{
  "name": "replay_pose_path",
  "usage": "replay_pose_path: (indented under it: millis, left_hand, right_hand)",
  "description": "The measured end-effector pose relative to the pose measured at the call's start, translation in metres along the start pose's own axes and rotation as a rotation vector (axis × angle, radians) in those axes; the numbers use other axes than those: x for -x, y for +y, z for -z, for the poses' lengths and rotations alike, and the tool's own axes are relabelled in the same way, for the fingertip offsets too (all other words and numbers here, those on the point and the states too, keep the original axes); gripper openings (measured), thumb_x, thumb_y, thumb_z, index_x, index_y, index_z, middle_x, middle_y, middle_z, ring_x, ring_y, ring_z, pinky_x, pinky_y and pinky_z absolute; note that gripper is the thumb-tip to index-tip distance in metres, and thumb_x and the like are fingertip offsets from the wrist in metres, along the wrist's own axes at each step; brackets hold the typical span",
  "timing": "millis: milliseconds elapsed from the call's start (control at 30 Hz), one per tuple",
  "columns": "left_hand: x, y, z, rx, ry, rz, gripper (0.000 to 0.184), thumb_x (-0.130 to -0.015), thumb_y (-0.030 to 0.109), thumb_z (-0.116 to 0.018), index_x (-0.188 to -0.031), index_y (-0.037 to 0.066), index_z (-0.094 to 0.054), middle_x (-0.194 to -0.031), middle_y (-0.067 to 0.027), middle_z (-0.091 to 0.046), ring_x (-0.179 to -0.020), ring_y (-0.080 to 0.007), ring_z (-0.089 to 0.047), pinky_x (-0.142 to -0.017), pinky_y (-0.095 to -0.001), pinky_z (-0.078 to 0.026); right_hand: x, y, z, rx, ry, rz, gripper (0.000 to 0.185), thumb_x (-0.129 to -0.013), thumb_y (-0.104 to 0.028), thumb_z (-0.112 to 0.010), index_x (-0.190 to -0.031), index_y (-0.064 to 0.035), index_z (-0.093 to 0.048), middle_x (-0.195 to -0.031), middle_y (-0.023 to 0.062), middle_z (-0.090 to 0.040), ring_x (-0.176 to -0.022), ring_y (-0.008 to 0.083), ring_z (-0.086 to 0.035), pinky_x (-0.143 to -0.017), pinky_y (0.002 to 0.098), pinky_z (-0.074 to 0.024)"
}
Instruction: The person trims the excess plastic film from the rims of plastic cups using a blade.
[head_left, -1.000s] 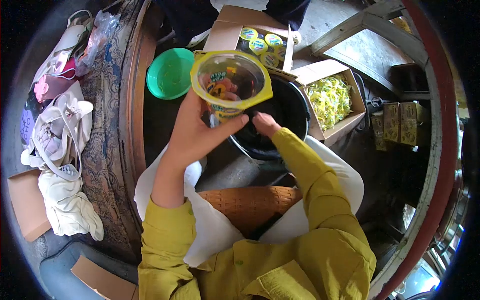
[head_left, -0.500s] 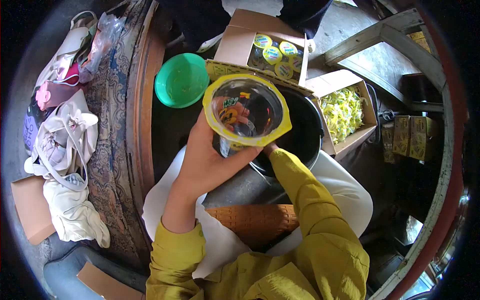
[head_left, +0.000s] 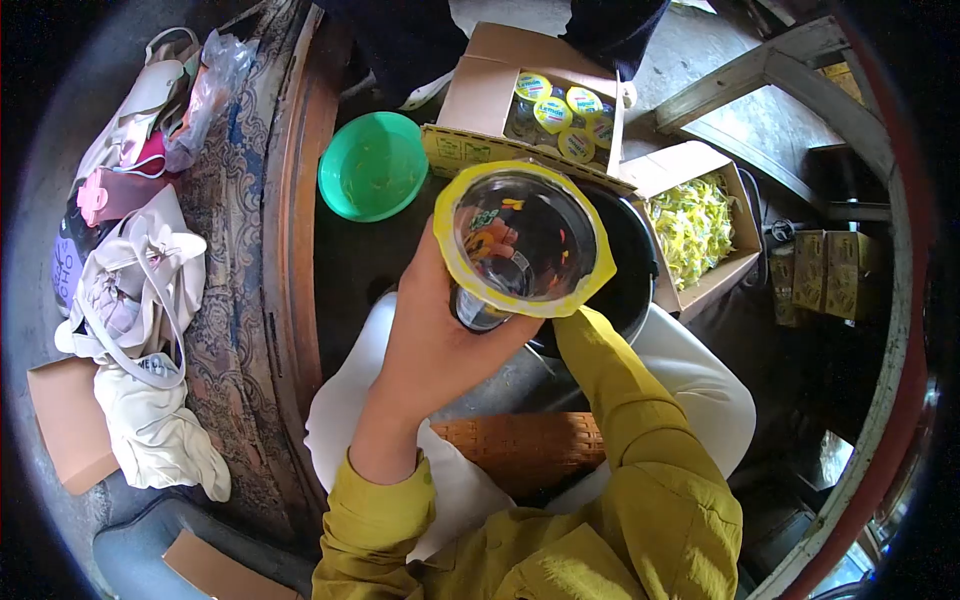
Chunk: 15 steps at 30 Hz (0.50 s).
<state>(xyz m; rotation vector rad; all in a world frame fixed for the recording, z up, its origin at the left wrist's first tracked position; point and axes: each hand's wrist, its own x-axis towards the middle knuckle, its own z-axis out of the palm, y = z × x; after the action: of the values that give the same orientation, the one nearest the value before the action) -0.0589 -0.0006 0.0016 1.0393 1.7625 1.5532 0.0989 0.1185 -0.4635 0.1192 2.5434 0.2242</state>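
Note:
My left hand is wrapped round a clear plastic cup with a yellow rim. The cup's wide end faces me, and printed marks and some of my fingers show through its wall. Behind and below it stands a black bucket between my knees. My right arm, in a yellow-green sleeve, reaches toward the bucket. The cup hides the right hand, so its fingers cannot be seen.
Beyond the bucket, an open carton holds several yellow-lidded cups. A second carton on the right contains yellow-green strips. A green basin sits at the left. Bags lie on the patterned seat.
The cup appears slightly lower and further right, tilted a little differently in my left hand. My right hand, partly visible before, is now hidden behind the cup. The whole view has shifted slightly.

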Motion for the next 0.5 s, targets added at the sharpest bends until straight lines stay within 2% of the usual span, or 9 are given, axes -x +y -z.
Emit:
replay_pose_path:
  millis: [33,133,233,333,433,500]
  left_hand:
    - [-0.002,-0.002,0.001,0.012,0.015,0.008,0.066,-0.063,-0.001,-0.071,-0.118,0.001,-0.034,-0.105,-0.0090,-0.050,-0.098,-0.0162,-0.050,-0.083,-0.0285,-0.041]
    - [-0.007,-0.007,0.003,0.037,0.047,0.035,0.066,-0.063,0.000,-0.071,-0.118,0.001,-0.035,-0.105,-0.0089,-0.050,-0.098,-0.0162,-0.050,-0.083,-0.0290,-0.041]
    - [-0.008,-0.007,0.004,0.014,0.072,0.064,0.063,-0.062,0.002,-0.071,-0.116,0.001,-0.038,-0.102,-0.0089,-0.051,-0.094,-0.0159,-0.051,-0.081,-0.0287,-0.042]
    - [-0.009,-0.006,0.002,0.005,0.112,0.068,0.058,-0.061,0.006,-0.072,-0.110,0.000,-0.042,-0.096,-0.0094,-0.053,-0.086,-0.0162,-0.054,-0.077,-0.0282,-0.043]
    - [-0.007,-0.009,-0.002,0.067,0.127,0.040,0.055,-0.063,0.007,-0.072,-0.108,0.000,-0.042,-0.095,-0.0085,-0.054,-0.087,-0.0151,-0.054,-0.078,-0.0281,-0.043]
    - [-0.006,-0.007,-0.003,0.073,0.106,0.048,0.055,-0.063,0.007,-0.071,-0.109,0.000,-0.042,-0.097,-0.0085,-0.054,-0.089,-0.0151,-0.053,-0.079,-0.0279,-0.043]
  right_hand:
    - [0.004,-0.003,-0.007,-0.046,0.139,0.011,0.022,-0.079,-0.017,-0.047,-0.088,-0.0085,-0.066,-0.092,0.0086,-0.062,-0.097,0.0251,-0.052,-0.094,0.0416,-0.0268]
    - [0.008,0.001,0.014,-0.019,-0.145,0.068,0.022,-0.079,-0.015,-0.046,-0.086,-0.0089,-0.066,-0.090,0.0076,-0.063,-0.097,0.0257,-0.054,-0.098,0.0444,-0.0233]
    - [0.015,0.020,0.059,-0.059,-0.067,0.054,0.023,-0.080,-0.014,-0.044,-0.087,-0.0096,-0.066,-0.089,0.0086,-0.063,-0.097,0.0270,-0.054,-0.101,0.0465,-0.0197]
    - [-0.006,0.033,0.050,-0.285,-0.033,-0.003,0.024,-0.081,-0.013,-0.043,-0.087,-0.0102,-0.066,-0.090,0.0101,-0.063,-0.096,0.0262,-0.055,-0.100,0.0466,-0.0213]
    - [0.021,0.077,0.086,-0.292,0.327,-0.026,0.017,-0.076,-0.017,-0.049,-0.075,-0.0106,-0.065,-0.081,0.0076,-0.063,-0.087,0.0249,-0.056,-0.087,0.0443,-0.0338]
    - [0.060,0.100,0.160,-0.113,0.149,-0.021,0.014,-0.071,-0.022,-0.055,-0.070,-0.0113,-0.064,-0.076,0.0054,-0.062,-0.083,0.0222,-0.056,-0.078,0.0403,-0.0368]
